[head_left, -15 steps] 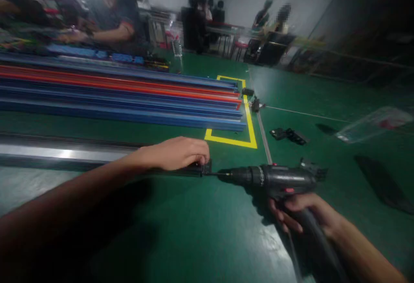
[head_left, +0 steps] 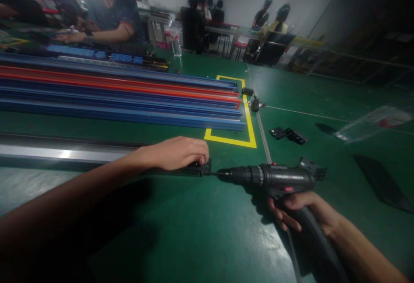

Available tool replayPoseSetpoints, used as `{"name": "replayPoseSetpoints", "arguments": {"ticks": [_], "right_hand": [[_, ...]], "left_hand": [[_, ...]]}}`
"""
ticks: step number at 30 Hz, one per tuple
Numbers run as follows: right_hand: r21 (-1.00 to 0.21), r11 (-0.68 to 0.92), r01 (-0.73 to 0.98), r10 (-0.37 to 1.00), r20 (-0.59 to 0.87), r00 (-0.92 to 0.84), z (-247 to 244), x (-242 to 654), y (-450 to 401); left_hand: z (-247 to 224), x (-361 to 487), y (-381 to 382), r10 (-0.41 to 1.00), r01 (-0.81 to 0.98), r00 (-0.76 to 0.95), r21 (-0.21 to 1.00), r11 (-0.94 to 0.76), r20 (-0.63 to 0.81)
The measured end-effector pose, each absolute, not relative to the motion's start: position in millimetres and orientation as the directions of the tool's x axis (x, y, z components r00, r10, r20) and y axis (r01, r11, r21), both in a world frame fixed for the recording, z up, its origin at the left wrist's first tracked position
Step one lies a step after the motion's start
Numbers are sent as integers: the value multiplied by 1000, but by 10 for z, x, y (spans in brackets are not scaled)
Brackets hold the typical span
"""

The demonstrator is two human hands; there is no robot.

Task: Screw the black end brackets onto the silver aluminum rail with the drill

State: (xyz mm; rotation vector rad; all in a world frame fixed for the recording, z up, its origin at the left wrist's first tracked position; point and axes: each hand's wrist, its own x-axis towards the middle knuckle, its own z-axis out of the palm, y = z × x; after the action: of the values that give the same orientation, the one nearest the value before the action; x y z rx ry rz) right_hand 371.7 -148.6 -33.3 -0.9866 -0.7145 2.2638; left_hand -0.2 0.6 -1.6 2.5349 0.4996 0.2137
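A black power drill (head_left: pixel 287 179) lies level in the grip of my right hand (head_left: pixel 310 209), its long thin bit pointing left. The bit's tip reaches a small black end piece (head_left: pixel 207 166) at the right end of a long black and silver metal profile (head_left: pixel 67 151). My left hand (head_left: pixel 183 152) is closed over that end, its fingers curled down on the end piece. The fingertips are partly hidden, so the exact pinch is hard to see. The profile lies on the green tabletop (head_left: pixel 194 227).
Long blue and red profiles (head_left: pixel 129 84) lie behind, across a yellow tape outline (head_left: pixel 231 143). Small black brackets (head_left: pixel 289 135), a clear plastic bottle (head_left: pixel 375 123) and a flat black piece (head_left: pixel 381 181) are at right. A co-worker's arm (head_left: pixel 111 33) is across the table.
Both hands, the drill and the profile stay almost where they were. The view is sharper now, and the co-worker across the table has shifted slightly.
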Motion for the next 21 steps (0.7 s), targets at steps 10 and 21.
{"name": "replayPoseSetpoints", "arguments": {"ticks": [10,21], "right_hand": [[-651,-696,-302,665,-426,-613,-363,3745,-1470],[-647,-697,-308,666,-425,-614,-398,3769,-1476]], "left_hand": [[-8,2,11,390,307,920,539,-785,43],[2,9,9,395,323,918,535,-781,23]]}}
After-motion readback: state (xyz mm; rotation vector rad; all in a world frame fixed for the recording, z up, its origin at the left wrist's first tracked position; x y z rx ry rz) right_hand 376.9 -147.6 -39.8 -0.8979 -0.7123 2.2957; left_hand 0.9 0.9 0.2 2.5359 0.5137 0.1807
